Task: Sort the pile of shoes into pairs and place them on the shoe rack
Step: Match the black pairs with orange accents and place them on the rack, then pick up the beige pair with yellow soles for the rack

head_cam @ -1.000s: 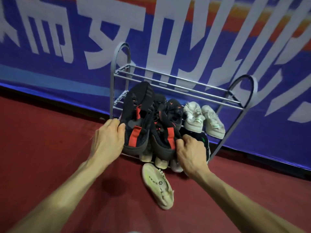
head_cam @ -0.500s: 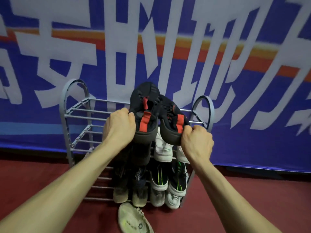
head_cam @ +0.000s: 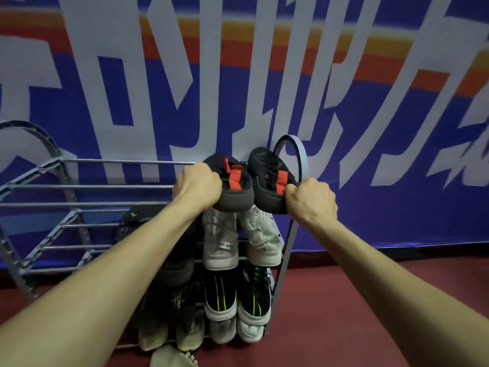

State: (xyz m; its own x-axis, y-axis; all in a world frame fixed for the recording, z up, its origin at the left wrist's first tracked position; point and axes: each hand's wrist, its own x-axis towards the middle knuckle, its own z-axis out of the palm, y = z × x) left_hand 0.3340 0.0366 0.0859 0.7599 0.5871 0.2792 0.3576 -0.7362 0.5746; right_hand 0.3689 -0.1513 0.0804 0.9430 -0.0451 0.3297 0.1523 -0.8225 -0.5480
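Observation:
Two black shoes with red heel tabs sit side by side at the right end of the grey shoe rack's [head_cam: 87, 186] top tier. My left hand [head_cam: 197, 184] grips the heel of the left black shoe [head_cam: 232, 181]. My right hand [head_cam: 312, 198] grips the heel of the right black shoe [head_cam: 270, 178]. Below them a white pair [head_cam: 238, 237] rests on the middle tier. A black pair with green stripes [head_cam: 238, 295] stands on the bottom tier, and more dark shoes [head_cam: 174, 300] stand left of it, partly hidden by my left arm.
A beige shoe [head_cam: 172, 357] lies on the red floor in front of the rack. A blue banner [head_cam: 370, 128] with white characters hangs right behind the rack. The left parts of the top and middle tiers show bare bars.
Both hands lifted the black pair from in front of the middle tier up to the top tier's right end. The view has come closer to the rack.

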